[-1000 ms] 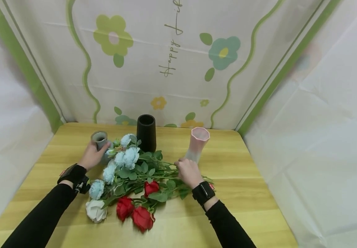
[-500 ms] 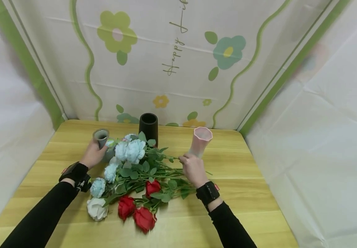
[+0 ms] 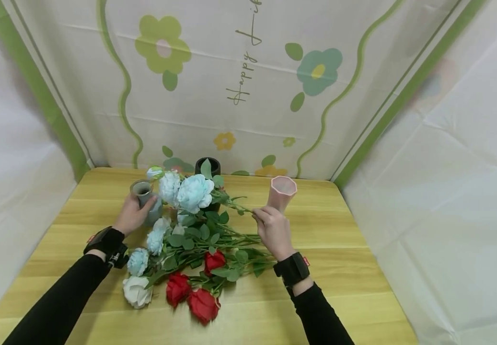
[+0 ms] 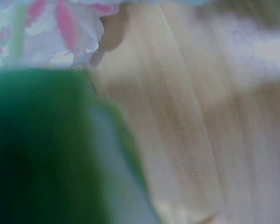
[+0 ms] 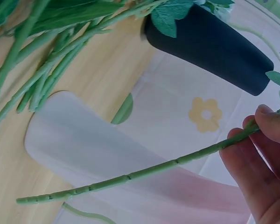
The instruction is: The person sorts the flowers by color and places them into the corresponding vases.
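Gripping a small grey-blue round vase [image 3: 155, 213], mouth up, the left hand [image 3: 131, 216] comes first. Next is a pale blue flower [image 3: 195, 193] with a long thin green stem [image 5: 144, 173], held above a pile of red, white and blue flowers [image 3: 196, 243] on the wooden table [image 3: 339, 297]. Its blooms [image 3: 169, 188] point left; its stem runs right. The right hand [image 3: 275, 232] pinches that stem, near a pink-and-white vase [image 3: 280, 197].

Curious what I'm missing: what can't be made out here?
- Head view: much of the black vase, behind blue flowers and leaves.
- Head view: base of pink vase, behind the right grip.
- Left wrist: green shape, too blurred to identify.
- Right wrist: flower end of held stem, cut off by the right edge.
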Available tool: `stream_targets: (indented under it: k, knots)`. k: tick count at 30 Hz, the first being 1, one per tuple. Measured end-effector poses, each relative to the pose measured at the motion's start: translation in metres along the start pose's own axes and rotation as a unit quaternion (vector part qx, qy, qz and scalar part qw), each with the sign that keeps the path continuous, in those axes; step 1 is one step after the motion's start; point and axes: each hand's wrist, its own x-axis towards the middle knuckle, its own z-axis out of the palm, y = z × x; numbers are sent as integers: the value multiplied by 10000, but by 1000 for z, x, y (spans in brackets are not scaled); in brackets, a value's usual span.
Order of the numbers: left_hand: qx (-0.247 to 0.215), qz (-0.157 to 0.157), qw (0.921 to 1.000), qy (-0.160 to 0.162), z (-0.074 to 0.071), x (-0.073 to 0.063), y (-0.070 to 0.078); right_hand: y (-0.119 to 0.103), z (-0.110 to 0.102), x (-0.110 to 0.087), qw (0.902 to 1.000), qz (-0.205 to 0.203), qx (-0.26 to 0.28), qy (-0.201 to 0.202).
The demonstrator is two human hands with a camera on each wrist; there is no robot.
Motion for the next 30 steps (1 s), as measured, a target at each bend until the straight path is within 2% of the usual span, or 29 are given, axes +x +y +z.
stream_targets:
  k: [6, 12, 17, 23, 26, 30]
  knots:
    - [-44, 8, 10000, 67, -1, -2, -2, -3, 2, 7, 9992, 36, 263, 289]
    - [-86, 153, 9998, 120, 1, -2, -4, -8, -2, 16, 9944, 304, 817, 591]
    - [46, 90, 9999, 137, 2, -3, -3, -11, -3, 23, 9891, 370, 1079, 935]
    - [-74, -40, 10000, 5, 3, -5, -2, -12, 1, 28, 9800, 434, 1363, 1383]
    - [-70, 7, 10000, 16, 3, -4, -1, 27, 43, 9, 9742, 409, 1426, 1700]
    - [-79, 123, 9998, 111, 3, -2, 0, 92, 117, -24, 9679, 576, 1432, 1984]
